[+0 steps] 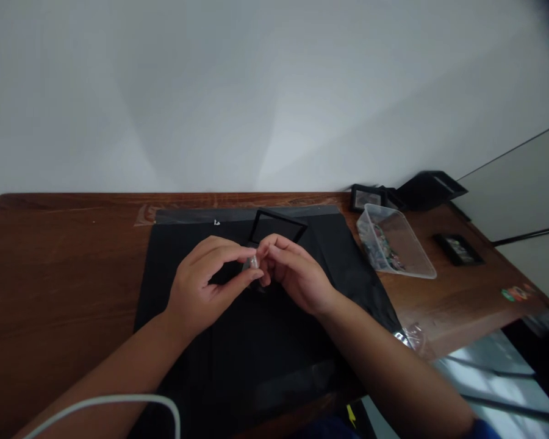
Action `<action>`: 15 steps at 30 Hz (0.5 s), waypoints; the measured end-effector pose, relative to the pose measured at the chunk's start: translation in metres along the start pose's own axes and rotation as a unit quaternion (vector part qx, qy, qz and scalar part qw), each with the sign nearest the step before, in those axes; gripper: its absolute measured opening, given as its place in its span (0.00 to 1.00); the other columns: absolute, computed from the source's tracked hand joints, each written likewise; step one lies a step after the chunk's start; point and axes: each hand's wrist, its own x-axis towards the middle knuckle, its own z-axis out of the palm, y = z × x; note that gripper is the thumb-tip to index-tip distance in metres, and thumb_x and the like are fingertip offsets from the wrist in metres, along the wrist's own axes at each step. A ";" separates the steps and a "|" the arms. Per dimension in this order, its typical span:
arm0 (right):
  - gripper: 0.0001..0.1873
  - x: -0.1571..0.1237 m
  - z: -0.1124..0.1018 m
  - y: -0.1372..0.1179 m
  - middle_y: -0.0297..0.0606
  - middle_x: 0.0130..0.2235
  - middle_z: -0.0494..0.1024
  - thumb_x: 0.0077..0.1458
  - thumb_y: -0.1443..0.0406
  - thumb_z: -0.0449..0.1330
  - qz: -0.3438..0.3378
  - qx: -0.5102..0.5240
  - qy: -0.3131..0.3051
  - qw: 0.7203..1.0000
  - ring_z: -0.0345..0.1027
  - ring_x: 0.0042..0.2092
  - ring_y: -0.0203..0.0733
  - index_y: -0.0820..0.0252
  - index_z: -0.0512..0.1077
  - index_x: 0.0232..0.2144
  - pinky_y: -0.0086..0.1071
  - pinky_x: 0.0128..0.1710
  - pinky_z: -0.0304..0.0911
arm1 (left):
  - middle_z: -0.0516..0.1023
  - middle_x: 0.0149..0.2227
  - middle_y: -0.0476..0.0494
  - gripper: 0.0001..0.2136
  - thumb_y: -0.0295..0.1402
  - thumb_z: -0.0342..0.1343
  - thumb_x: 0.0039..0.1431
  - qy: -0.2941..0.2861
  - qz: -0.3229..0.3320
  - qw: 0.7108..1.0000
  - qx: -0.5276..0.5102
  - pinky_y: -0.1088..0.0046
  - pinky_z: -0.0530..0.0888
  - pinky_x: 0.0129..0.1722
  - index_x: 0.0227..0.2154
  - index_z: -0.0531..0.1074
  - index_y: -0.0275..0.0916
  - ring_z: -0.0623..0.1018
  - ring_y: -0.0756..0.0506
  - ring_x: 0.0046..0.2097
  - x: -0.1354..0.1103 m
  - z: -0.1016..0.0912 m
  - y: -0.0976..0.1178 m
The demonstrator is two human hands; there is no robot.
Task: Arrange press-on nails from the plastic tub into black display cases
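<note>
Your left hand (201, 277) pinches a small shiny piece (253, 262) over the black mat (238, 353); your right hand (298, 273) curls nearly closed beside it, its hold unclear. This looks like fine fingertip handling, calling for steady pressure. Behind lies a black frame (283, 218).

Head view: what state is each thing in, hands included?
Left hand: fingers pinching the small shiny piece
Small shiny piece: held above the black sheet
Right hand: fingers curled close by; hold unclear
Black sheet: spread over the table
Black frame: on the sheet, partly hidden
Clear bin: open, partly filled
White cable: bent in a curve
</note>
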 end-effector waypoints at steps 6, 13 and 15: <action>0.24 0.001 0.002 0.001 0.35 0.35 0.79 0.63 0.43 0.67 0.005 0.002 -0.003 1.000 0.70 0.32 0.37 0.58 0.80 0.35 0.32 0.36 0.67 | 0.86 0.37 0.47 0.07 0.30 0.70 0.65 0.006 -0.155 0.982 -0.107 0.69 0.84 0.44 0.44 0.84 0.43 0.85 0.47 0.38 -0.004 0.007 -0.002; 0.27 -0.001 0.007 -0.003 0.38 0.36 0.79 0.63 0.39 0.64 -0.035 -0.002 0.023 0.999 0.68 0.35 0.41 0.55 0.80 0.33 0.35 0.38 0.66 | 0.85 0.35 0.49 0.08 0.30 0.70 0.63 0.004 -0.188 0.970 -0.155 0.70 0.84 0.42 0.45 0.85 0.44 0.84 0.48 0.38 -0.004 0.009 -0.001; 0.28 -0.002 0.009 -0.004 0.38 0.36 0.79 0.63 0.38 0.63 -0.048 -0.007 0.033 0.998 0.68 0.36 0.42 0.54 0.79 0.32 0.36 0.39 0.66 | 0.85 0.35 0.49 0.08 0.29 0.71 0.63 0.000 -0.181 0.970 -0.164 0.70 0.84 0.42 0.44 0.86 0.45 0.84 0.48 0.37 -0.002 0.009 0.001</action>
